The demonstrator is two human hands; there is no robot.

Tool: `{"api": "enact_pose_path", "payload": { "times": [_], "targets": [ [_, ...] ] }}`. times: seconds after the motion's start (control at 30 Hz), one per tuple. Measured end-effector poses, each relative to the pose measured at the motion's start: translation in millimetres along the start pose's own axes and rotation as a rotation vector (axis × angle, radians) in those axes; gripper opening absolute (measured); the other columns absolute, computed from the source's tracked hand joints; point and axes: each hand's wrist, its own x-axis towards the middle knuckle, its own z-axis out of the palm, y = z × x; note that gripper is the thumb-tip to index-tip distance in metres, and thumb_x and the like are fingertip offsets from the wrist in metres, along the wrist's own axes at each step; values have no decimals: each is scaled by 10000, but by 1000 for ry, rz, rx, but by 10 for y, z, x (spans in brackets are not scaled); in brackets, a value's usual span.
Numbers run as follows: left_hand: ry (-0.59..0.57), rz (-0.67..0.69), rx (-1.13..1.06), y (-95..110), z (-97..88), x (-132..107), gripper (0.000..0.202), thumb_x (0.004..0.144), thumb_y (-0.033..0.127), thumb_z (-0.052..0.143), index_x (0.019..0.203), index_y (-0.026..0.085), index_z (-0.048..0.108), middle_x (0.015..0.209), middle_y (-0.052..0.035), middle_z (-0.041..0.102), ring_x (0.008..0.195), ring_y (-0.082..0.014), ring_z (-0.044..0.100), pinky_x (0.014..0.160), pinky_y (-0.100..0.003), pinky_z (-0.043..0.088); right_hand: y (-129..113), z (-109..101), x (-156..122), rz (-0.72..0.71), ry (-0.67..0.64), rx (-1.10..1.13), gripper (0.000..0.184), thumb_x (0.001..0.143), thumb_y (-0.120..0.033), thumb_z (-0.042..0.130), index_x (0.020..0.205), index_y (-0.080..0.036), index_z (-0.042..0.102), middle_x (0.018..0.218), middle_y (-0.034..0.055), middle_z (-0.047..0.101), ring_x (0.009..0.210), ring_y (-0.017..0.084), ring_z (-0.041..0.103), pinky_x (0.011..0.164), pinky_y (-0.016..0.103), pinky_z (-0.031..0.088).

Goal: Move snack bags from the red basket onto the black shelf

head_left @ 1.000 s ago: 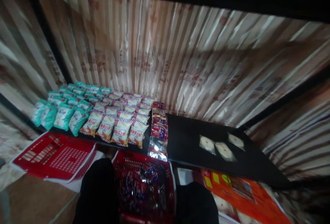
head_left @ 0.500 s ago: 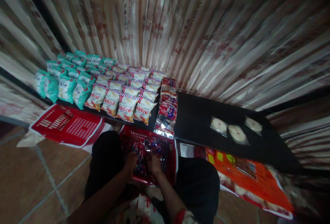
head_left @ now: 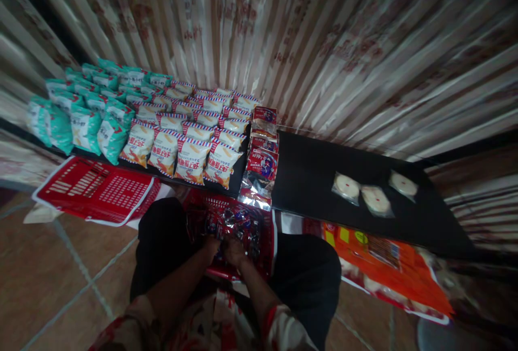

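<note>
Left hand: at packets, openness and hold can't tell
Right hand: just beside left, same
Packets: crinkly, glossy, heaped inside basket rim
Basket: red lattice plastic, at shelf front edge
Curtain: pleated, shiny

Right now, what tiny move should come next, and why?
Maybe lift a shiny packet from the red basket: left hand and right hand are both among them, and similar red packets form a row on the black shelf, with bare space alongside.
</note>
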Motion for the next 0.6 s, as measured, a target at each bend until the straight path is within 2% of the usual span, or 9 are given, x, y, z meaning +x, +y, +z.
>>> {"api": "enact_pose_path", "payload": {
  "times": [0.2, 0.33, 0.43, 0.6],
  "targets": [
    [-29, 13, -31, -27, 30, 25, 38, 723, 193, 612, 705, 160, 616, 587, 8, 601, 590, -143, 596, 551, -231, 443, -4, -14, 3, -8, -53, 46, 439, 704, -107, 526, 1103, -249, 643, 1145, 50, 654, 1063, 182, 596, 911, 267, 424],
    [-57, 64, -55, -14, 32, 9, 61, 724, 114, 581, 685, 155, 603, 553, 16, 569, 557, -125, 561, 554, -221, 414, 32, -8, 21, -4, -52, 72, 574, 692, -35, 498, 1237, -205, 555, 1247, 84, 593, 1142, 179, 551, 958, 259, 396],
    [-77, 111, -80, 0, 19, -7, 119, 730, 69, 540, 671, 160, 587, 521, 27, 538, 536, -116, 535, 545, -211, 389, 63, -15, 25, -16, -41, 98, 658, 682, 2, 464, 1306, -205, 481, 1264, 77, 582, 1160, 166, 537, 972, 257, 385],
    [-120, 193, -129, 33, -53, -63, 149, 695, 54, 544, 600, 168, 537, 474, 51, 479, 494, -101, 483, 516, -198, 346, 103, -73, 37, -47, -18, 111, 657, 651, 7, 475, 1285, -161, 500, 1268, 107, 573, 1178, 196, 522, 994, 284, 370]
  ]
}}
